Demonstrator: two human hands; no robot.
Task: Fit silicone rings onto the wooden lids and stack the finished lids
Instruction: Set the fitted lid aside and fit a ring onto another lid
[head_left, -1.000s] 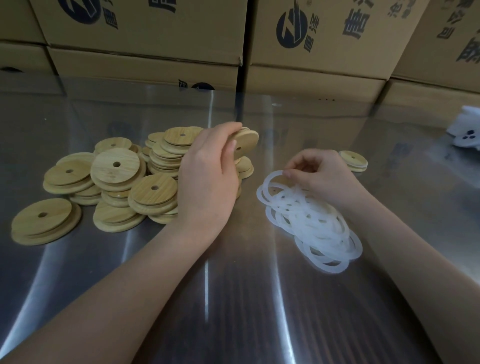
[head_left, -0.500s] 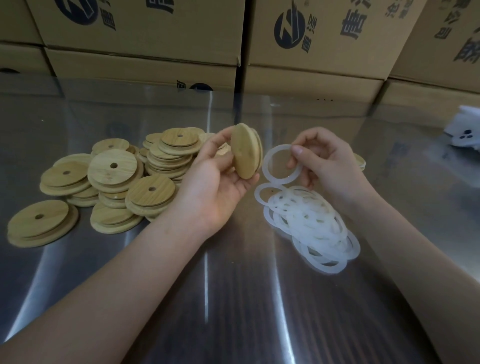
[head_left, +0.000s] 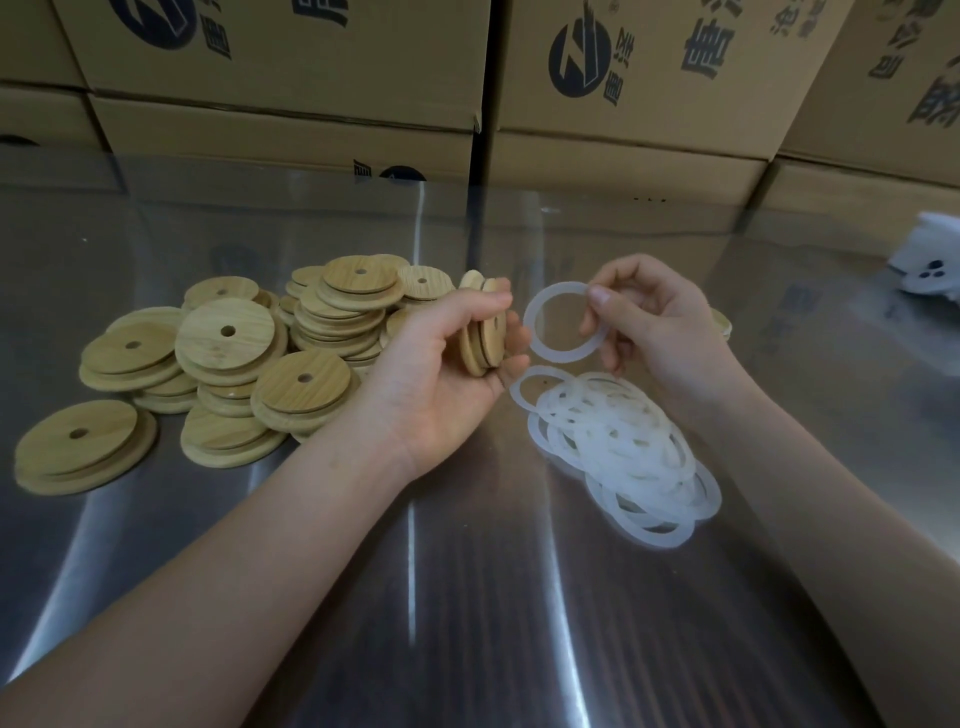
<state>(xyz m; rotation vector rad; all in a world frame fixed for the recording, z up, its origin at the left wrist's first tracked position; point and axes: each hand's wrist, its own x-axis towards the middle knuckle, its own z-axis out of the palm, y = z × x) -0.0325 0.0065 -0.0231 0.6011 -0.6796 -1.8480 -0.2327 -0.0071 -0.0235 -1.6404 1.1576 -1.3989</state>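
Hands are close together over the surface (head_left: 467, 597): the left hand (head_left: 441, 384) grips a wooden lid (head_left: 485, 332) on its edge, and the right hand (head_left: 654, 332) pinches a white ring (head_left: 563, 328) just to the right of it, not on it yet, above the ring pile (head_left: 613, 441)

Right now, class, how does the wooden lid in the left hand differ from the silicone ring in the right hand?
The wooden lid is solid tan wood; the silicone ring is a translucent white open loop. The lid shows its edge to the camera; the ring shows its face. The left hand grips the lid between thumb and fingers; the right hand pinches the ring at its rim. Both are round and held aloft.
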